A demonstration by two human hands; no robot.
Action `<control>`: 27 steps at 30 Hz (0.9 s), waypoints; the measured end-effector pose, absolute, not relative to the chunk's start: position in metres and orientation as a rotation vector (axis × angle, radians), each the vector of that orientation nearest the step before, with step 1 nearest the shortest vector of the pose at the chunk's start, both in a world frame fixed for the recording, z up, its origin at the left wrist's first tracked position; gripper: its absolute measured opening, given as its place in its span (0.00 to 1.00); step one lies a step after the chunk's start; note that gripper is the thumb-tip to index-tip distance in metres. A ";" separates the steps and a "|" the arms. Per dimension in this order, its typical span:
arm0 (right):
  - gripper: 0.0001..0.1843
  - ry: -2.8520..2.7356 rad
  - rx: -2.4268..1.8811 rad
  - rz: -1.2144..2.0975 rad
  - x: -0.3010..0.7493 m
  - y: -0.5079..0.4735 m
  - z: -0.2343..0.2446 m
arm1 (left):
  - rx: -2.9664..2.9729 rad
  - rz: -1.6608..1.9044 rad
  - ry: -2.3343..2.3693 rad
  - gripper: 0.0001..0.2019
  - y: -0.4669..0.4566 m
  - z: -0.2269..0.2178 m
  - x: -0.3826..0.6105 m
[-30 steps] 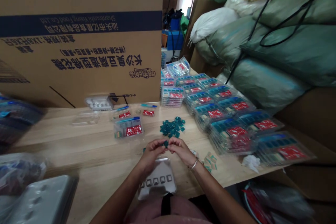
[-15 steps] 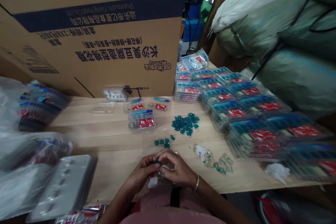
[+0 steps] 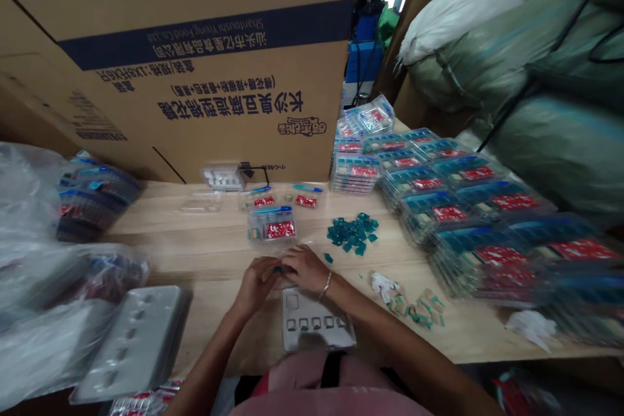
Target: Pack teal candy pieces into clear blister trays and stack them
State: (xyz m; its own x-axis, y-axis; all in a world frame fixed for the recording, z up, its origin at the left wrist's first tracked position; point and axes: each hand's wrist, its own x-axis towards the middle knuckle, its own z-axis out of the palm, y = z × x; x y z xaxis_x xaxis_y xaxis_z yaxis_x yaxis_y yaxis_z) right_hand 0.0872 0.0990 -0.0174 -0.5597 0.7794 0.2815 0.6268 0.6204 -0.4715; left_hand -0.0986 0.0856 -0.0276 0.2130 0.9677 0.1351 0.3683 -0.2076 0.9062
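At the wooden table (image 3: pixel 195 240), both hands (image 3: pixel 256 283) pinch a teal piece (image 3: pixel 277 268).

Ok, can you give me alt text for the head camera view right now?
Left hand and right hand meet over a wooden table around a small teal piece, beside a slotted plastic tray and a pile of teal pieces.

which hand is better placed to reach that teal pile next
Right, probably: the right hand lies closer to the pile of teal pieces, while the left hand sits farther away.
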 end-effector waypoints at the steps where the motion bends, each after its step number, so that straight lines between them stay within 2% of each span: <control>1: 0.04 -2.311 -1.137 0.442 0.098 0.095 -0.015 | 1.798 0.948 1.198 0.05 0.086 -0.032 -0.098; 3: 0.02 -2.133 -1.280 0.466 0.124 0.085 -0.010 | 1.898 0.921 1.139 0.04 0.086 -0.041 -0.097; 7: 0.07 -2.073 -1.541 0.576 0.157 0.062 -0.008 | 1.976 0.947 1.125 0.06 0.085 -0.055 -0.099; 13: 0.08 -2.182 -1.671 0.627 0.142 0.053 -0.018 | 2.134 0.976 1.127 0.05 0.083 -0.056 -0.101; 18: 0.06 -1.983 -1.794 0.746 0.138 0.059 -0.026 | 2.246 0.945 1.145 0.03 0.082 -0.052 -0.100; 27: 0.05 -1.944 -1.775 0.646 0.138 0.058 -0.020 | 2.201 0.995 1.139 0.03 0.084 -0.059 -0.105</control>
State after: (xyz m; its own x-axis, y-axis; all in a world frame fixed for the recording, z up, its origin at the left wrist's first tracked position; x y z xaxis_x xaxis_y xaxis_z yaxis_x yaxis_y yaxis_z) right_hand 0.1381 0.0577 -0.0196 -0.0905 0.9959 0.0018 0.7967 0.0735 -0.5998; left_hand -0.1052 0.0842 -0.0592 0.3937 0.8337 0.3871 0.4955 -0.5472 0.6746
